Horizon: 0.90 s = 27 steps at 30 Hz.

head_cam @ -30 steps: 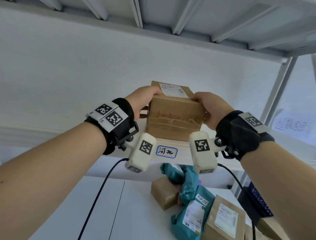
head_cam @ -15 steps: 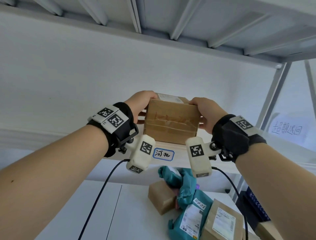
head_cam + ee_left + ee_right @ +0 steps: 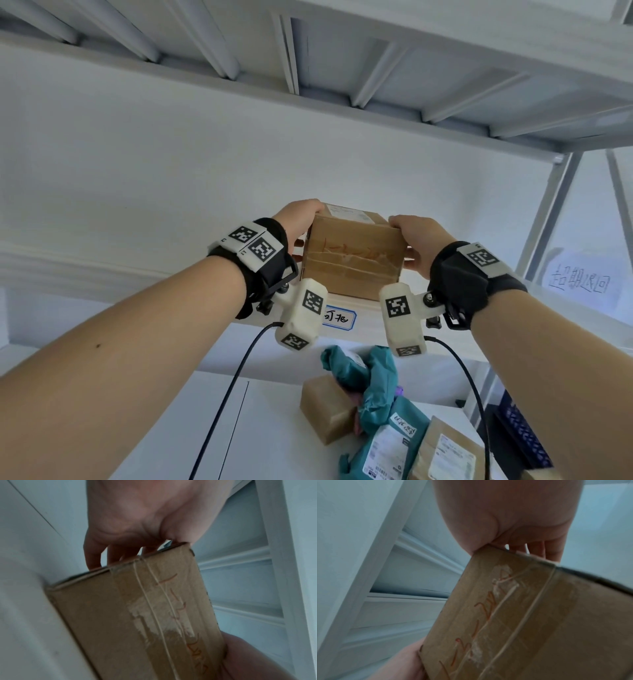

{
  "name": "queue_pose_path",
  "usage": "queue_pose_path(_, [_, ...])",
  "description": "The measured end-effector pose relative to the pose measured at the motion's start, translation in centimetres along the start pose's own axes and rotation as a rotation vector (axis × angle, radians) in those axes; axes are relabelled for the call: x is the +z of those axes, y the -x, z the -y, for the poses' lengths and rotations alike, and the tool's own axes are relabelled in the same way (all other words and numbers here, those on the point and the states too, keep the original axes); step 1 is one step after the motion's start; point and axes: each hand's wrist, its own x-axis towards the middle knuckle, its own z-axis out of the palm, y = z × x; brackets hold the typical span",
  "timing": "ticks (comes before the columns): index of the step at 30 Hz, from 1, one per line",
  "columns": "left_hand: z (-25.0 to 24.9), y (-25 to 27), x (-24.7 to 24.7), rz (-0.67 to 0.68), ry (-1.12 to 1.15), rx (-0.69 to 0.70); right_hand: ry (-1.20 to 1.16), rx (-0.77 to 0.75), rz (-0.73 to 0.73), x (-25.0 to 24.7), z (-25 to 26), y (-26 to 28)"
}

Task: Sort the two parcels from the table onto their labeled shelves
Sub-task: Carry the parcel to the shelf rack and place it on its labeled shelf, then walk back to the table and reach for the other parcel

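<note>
Item: taped cardboard parcel (image 3: 352, 260), brown, with a white shipping label on its top face and red handwriting across the near face; located centre of the head view, seated on the front lip of a white metal shelf (image 3: 102, 274), directly above the blue-bordered handwritten shelf tag (image 3: 339, 318), which presumably marks this as its destination. Left hand (image 3: 301, 222): clasped on the parcel's left side, thumb over the top edge, fingers curled behind the far face as the left wrist view shows. Right hand (image 3: 416, 240): likewise clamped on the right side, fingers wrapped behind, thumb at the near lower corner. The two-sided hold likely serves to keep the box square while it is pushed back from the edge; release looks not yet made. Above, upper part of the frame: ribbed underside of the next shelf (image 3: 376, 68). Lower right of the frame: remaining stock on a white table (image 3: 274, 445), comprising a small brown box (image 3: 325, 407), teal poly mailers (image 3: 376, 394) with printed labels, and a further labelled carton (image 3: 445, 455). Right edge: a handwritten paper notice (image 3: 579, 284). Progress judged: first parcel nearly shelved.
</note>
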Motion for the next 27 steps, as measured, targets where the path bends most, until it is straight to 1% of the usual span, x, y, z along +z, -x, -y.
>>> queue_pose_path(3, [-0.1, 0.8, -0.5, -0.059, -0.044, 0.054, 0.021, -0.095, -0.037, -0.7, 0.0, 0.2])
queue_pose_path(6, [-0.5, 1.8, -1.4, -0.096, -0.129, 0.138, 0.097, -0.281, -0.120, -1.4, 0.7, 1.0])
queue_pose_path(8, [-1.1, 3.1, -1.9, -0.118, -0.209, 0.188, 0.103, -0.416, -0.195, -1.6, 1.4, 2.0])
queue_pose_path(10, [-1.5, 4.4, -2.4, -0.151, -0.306, 0.229, 0.095, -0.517, -0.200, -1.3, 2.2, 3.6])
queue_pose_path(12, [-1.5, 5.7, -3.0, -0.191, -0.426, 0.266, 0.094, -0.569, -0.129, -0.3, 2.5, 5.3])
queue_pose_path(15, [-0.8, 7.3, -4.5, -0.268, -0.597, 0.272, 0.111, -0.618, 0.006, 2.6, 2.2, 8.1])
queue_pose_path(18, [0.9, 9.5, -6.5, -0.326, -0.732, 0.238, 0.214, -0.656, 0.140, 6.4, 1.2, 11.1])
queue_pose_path(21, [2.9, 12.2, -9.3, -0.394, -0.805, 0.168, 0.325, -0.703, 0.251, 10.2, 0.0, 13.8])
queue_pose_path(27, [7.7, 16.9, -16.0, -0.498, -0.987, -0.031, 0.491, -0.712, 0.446, 17.7, -3.3, 18.0])
